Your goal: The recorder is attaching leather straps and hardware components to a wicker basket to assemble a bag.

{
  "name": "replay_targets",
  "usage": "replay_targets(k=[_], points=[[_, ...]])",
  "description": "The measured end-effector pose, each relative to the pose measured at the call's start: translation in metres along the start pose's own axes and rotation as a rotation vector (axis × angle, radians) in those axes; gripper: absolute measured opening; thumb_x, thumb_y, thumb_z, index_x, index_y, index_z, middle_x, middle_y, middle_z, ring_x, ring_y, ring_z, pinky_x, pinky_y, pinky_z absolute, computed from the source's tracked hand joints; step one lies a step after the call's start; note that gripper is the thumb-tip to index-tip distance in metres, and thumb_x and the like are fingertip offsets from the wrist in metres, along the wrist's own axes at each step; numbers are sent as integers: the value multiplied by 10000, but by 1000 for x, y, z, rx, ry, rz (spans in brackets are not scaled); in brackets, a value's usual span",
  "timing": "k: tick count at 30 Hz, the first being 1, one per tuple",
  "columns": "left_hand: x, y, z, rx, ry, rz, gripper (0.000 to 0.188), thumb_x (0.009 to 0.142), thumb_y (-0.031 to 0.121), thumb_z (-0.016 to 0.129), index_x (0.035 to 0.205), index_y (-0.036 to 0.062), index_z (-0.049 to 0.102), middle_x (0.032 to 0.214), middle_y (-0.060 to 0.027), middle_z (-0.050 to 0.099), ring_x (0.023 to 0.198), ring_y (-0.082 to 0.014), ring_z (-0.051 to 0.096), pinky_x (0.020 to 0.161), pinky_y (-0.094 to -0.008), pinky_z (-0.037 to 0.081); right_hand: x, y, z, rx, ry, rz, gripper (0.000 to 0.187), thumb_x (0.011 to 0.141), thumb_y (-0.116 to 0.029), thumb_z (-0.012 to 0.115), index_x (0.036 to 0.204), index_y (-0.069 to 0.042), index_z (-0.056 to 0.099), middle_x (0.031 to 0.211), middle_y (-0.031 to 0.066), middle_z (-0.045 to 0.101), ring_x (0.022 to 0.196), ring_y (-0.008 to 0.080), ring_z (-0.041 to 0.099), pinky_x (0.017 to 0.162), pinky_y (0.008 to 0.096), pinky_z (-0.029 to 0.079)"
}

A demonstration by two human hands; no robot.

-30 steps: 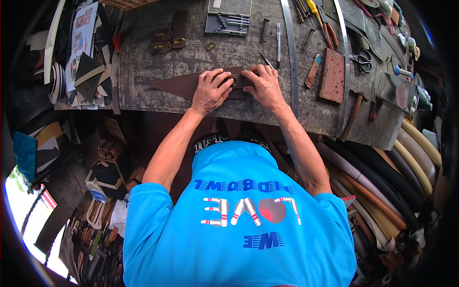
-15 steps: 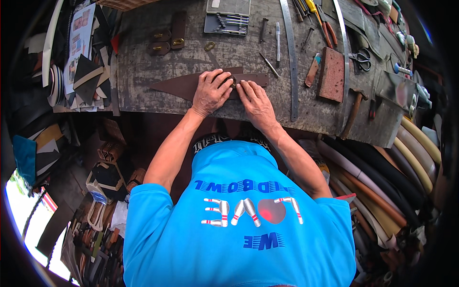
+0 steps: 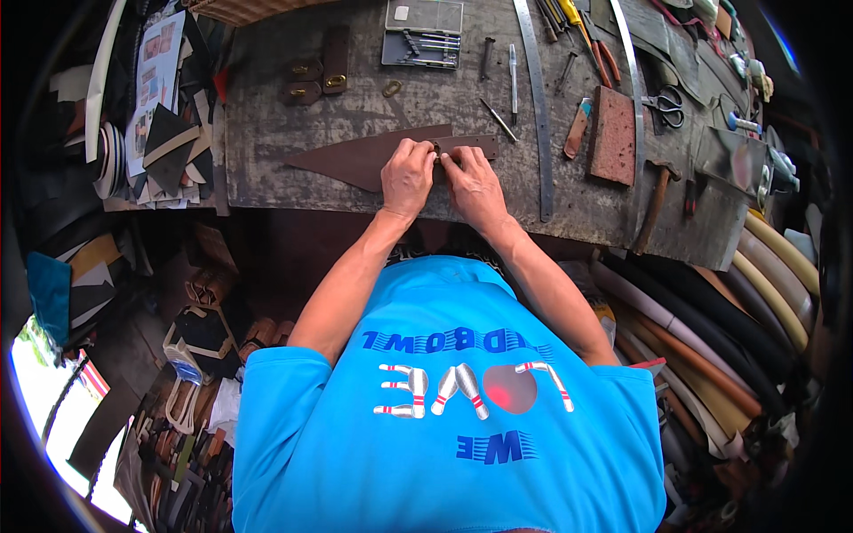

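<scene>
A brown leather piece (image 3: 342, 162) with a long pointed end lies flat on the worn workbench (image 3: 267, 191). A narrower brown strap (image 3: 486, 142) with small holes extends to its right. My left hand (image 3: 408, 182) is over the leather, thumb and fingers pinched together. Close beside it, my right hand (image 3: 474, 186) is also closed, its fingertips meeting the left ones. Between them shows a small dark, brass-tinted fitting (image 3: 436, 152), mostly hidden by the fingers. Beyond the hands sits a loose brass oval ring (image 3: 392, 88).
Brown leather tabs with brass fittings (image 3: 304, 91) and an open case of small screwdrivers (image 3: 421, 49) lie farther back. To the right are a pen (image 3: 514, 84), a metal ruler (image 3: 538, 115), a reddish block (image 3: 613, 136), scissors (image 3: 666, 108) and a hammer (image 3: 656, 204). Leather rolls (image 3: 702, 329) stand below.
My left hand has shifted right and curled from lying flatter on the leather into a pinch. My right fingers have drawn in toward it, uncovering more of the leather.
</scene>
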State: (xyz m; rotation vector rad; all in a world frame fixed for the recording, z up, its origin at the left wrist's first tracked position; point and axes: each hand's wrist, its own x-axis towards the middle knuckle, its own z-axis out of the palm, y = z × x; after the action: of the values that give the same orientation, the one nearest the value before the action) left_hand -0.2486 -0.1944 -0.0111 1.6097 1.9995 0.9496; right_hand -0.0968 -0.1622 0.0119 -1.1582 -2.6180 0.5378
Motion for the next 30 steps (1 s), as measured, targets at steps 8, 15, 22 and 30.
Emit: replay_targets(k=[8, 15, 22, 30], points=[[21, 4, -5, 31, -97, -193, 107, 839, 117, 752, 848, 17, 717, 782, -150, 694, 753, -347, 693, 676, -435, 540, 26, 15, 17, 363, 111, 249, 140, 847, -97, 677, 957, -12, 657, 885, 177, 630, 872, 382, 623, 787, 471, 520], [36, 3, -7, 19, -219, -404, 136, 806, 150, 775, 824, 19, 741, 748, -166, 718, 742, -330, 724, 691, -419, 560, 43, 18, 11, 421, 68, 426, 151, 842, -122, 708, 885, 14, 658, 828, 206, 702, 803, 386, 696, 726, 450, 542], [43, -2, -5, -3, -278, -480, 112, 787, 151, 763, 798, 43, 737, 815, -202, 725, 823, -384, 720, 742, -464, 578, 53, 20, 6, 385, -84, 572, 199, 807, -185, 727, 867, -3, 676, 830, 219, 710, 844, 393, 705, 762, 460, 546], [45, -16, -1, -99, -322, -533, 129, 809, 110, 767, 754, 7, 713, 631, -112, 699, 563, -181, 701, 547, -326, 557, 62, 20, 10, 340, -191, 671, 186, 773, -201, 699, 844, -31, 676, 863, 239, 713, 880, 414, 700, 802, 487, 553]])
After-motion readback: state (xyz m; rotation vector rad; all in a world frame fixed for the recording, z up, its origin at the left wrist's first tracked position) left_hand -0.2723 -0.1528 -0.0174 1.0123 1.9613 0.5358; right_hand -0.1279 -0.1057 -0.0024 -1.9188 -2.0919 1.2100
